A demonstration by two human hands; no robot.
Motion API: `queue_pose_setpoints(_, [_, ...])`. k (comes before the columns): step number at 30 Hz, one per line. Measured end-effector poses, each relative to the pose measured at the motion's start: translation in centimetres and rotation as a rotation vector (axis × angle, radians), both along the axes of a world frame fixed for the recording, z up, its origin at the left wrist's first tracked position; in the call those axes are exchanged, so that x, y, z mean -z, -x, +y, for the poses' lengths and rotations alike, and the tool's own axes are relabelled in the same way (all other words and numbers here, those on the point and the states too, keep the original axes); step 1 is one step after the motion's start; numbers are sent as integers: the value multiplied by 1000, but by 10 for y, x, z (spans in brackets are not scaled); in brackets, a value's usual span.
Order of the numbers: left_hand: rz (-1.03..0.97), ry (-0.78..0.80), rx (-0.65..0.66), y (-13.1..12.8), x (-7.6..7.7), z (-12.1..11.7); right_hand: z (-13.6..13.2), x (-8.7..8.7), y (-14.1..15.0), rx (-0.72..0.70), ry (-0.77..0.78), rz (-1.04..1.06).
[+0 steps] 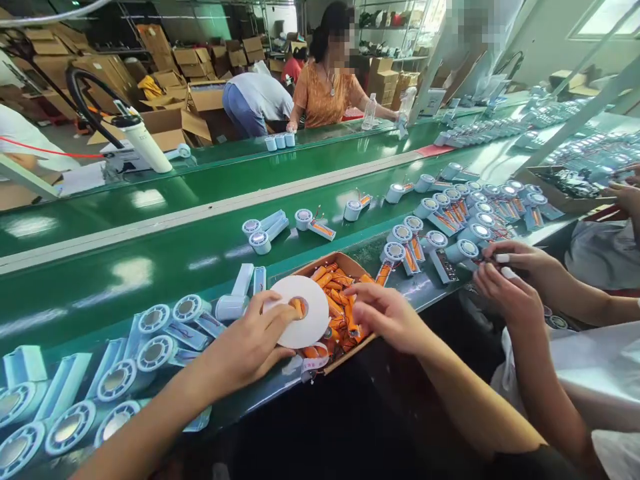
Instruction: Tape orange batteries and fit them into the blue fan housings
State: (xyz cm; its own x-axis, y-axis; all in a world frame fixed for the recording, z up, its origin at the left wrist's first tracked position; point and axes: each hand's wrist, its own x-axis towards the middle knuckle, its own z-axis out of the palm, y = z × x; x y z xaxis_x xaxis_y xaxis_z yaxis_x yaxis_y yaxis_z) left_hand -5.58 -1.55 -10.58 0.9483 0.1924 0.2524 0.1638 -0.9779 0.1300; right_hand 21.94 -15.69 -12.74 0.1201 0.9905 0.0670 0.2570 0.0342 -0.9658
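Note:
My left hand (pixel 253 343) grips a white tape roll (pixel 314 307), its fingers at the roll's centre hole and edge. A loose strip (pixel 315 362) with faint print hangs below the roll. Under and beside it stands a cardboard box (pixel 356 263) full of orange-wrapped cylindrical batteries (pixel 340 293) with thin wires. My right hand (pixel 387 313) is over the right side of this box, fingers apart, with nothing visible in them. Pale blue fan housings (pixel 155 319) with round grilled heads lie to the left of my left hand.
A green conveyor belt (pixel 190 230) runs across, carrying several blue fan units (pixel 259 241). More units with orange batteries (pixel 453 213) cluster at the right. There, a co-worker's hands (pixel 515 273) handle a unit. Across the belt, a person in orange (pixel 325 93) stands near plastic bottles (pixel 370 112).

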Motion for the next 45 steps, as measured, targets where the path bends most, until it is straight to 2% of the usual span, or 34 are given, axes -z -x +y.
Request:
queue_pose_setpoints(2, [-67, -30, -79, 19, 4, -12, -4, 4, 21, -27, 8, -127])
queue_pose_setpoints(7, [-161, -9, -300, 50, 19, -35, -11, 17, 69, -92, -132, -532])
queue_pose_setpoints(11, [-188, -25, -328, 56, 26, -49, -11, 21, 92, -146, -174, -577])
queue_pose_setpoints(13, [-217, -60, -349, 58, 28, -50, -15, 18, 94, -304, -194, -516])
queue_pose_setpoints(16, [-259, -79, -397, 62, 33, -47, -24, 9, 84, -731, -231, -477])
queue_pose_setpoints(17, [-266, -66, -409, 63, 36, -47, -26, 5, 78, -835, -229, -471])
queue_pose_setpoints(18, [-270, -45, -421, 63, 39, -48, -27, 2, 69, -870, -219, -460])
queue_pose_setpoints(19, [-274, -22, -436, 63, 42, -49, -26, -1, 60, -831, -196, -454])
queue_pose_setpoints(20, [-281, 1, -453, 63, 44, -51, -23, -3, 50, -735, -167, -469])
queue_pose_setpoints(23, [-282, 88, -490, 58, 49, -58, -10, -2, 27, -330, -71, -704])
queue_pose_setpoints(24, [-272, 116, -487, 57, 50, -61, -5, 2, 23, -246, -39, -804])
queue_pose_setpoints(26, [-250, 148, -464, 53, 51, -64, 1, 12, 21, -187, 2, -891])
queue_pose_setpoints(27, [-245, 146, -446, 52, 51, -64, 2, 17, 22, -179, -1, -857])
queue_pose_setpoints(29, [-255, 111, -411, 49, 51, -64, 2, 23, 24, -116, -55, -657])
queue_pose_setpoints(33, [-298, 26, -337, 47, 48, -59, -4, 16, 27, 194, -176, -2])
queue_pose_setpoints(35, [-304, -3, -304, 46, 45, -57, -4, 5, 29, 222, -152, 207])
queue_pose_setpoints(36, [-305, -20, -294, 45, 44, -57, -3, -1, 31, 194, -118, 238])
queue_pose_setpoints(39, [-307, -65, -285, 43, 40, -55, 3, -14, 38, 88, 17, 122])
queue_pose_setpoints(42, [-312, -108, -272, 42, 37, -54, 8, -16, 44, 48, 79, 34])
queue_pose_setpoints(45, [-339, -165, -286, 42, 34, -52, 10, -9, 50, 12, 64, 183])
